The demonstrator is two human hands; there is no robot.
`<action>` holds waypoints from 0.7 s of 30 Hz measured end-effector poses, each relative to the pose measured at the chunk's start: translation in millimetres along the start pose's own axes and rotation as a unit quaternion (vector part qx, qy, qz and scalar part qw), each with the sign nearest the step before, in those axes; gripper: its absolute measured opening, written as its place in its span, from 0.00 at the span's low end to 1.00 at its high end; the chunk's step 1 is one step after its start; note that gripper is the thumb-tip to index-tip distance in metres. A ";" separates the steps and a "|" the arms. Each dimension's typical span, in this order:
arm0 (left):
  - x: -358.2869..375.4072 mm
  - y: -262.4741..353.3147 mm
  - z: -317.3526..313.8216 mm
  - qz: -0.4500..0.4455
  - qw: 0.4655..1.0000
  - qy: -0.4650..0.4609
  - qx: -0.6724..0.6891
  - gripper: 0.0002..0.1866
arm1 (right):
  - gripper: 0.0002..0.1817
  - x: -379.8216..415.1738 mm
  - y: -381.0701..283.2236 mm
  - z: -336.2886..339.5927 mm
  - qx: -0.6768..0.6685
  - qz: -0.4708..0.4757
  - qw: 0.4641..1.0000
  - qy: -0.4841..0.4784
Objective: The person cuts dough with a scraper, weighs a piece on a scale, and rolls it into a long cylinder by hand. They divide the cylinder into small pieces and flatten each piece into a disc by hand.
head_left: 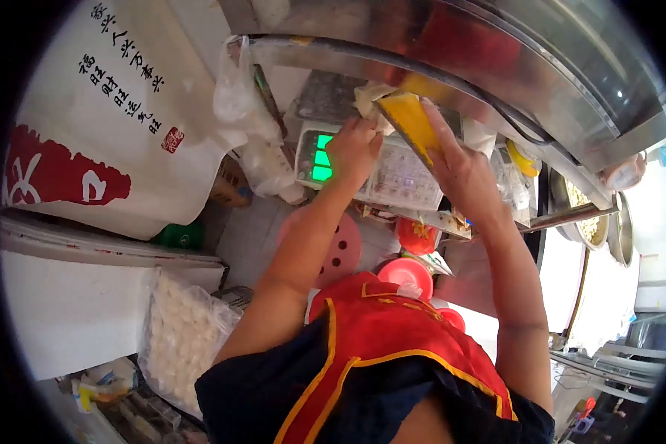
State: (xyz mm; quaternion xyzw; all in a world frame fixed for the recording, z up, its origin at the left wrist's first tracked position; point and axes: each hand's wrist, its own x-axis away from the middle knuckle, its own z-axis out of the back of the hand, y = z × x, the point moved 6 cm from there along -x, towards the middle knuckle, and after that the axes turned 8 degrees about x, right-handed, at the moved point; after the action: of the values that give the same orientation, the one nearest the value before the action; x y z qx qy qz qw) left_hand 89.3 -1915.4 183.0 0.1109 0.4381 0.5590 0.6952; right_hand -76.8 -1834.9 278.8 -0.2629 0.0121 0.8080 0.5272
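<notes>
A yellow box-like container (410, 122) with a dark edge is held tilted by my right hand (455, 159), thumb and fingers along its side. Closed fingers of my left hand (354, 150) are at a pale, crumpled piece (374, 98) beside the container's upper end; the fingertips are partly hidden. Both hands are above a white digital scale (403, 177) with a lit green display (322, 157) and a keypad. Behind the left hand is the scale's metal pan (325, 96).
A steel counter edge (422, 63) curves above the scale. Plastic bags (248, 96) hang at the left. Below are a pink stool (340, 255) and a red basin (407, 275). A bag of pale round pieces (181, 333) lies lower left. Metal bowls (620, 229) stand at right.
</notes>
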 end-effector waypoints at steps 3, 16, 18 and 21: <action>8.6 -8.2 -6.5 -0.013 0.998 0.051 0.040 0.10 | 0.42 -16.6 -0.5 -7.5 0.024 0.063 0.998 -0.016; 31.3 -40.8 -12.9 0.114 0.976 0.070 0.170 0.14 | 0.45 -26.7 -8.9 -39.3 0.054 0.078 0.992 -0.083; 37.1 -48.3 -5.2 0.162 0.953 0.068 0.248 0.16 | 0.45 -7.1 -10.0 -33.1 0.040 0.048 0.992 -0.112; 50.6 -81.8 22.8 0.226 0.882 0.084 0.406 0.14 | 0.42 39.1 13.9 -15.6 -0.035 -0.023 0.989 -0.140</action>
State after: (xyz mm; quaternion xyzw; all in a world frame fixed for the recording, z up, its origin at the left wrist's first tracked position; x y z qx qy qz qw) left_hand 161.1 -1892.1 119.3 0.4322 0.6463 0.4814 0.4048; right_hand -94.3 -1812.6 244.6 -0.1655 -0.0961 0.8242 0.5329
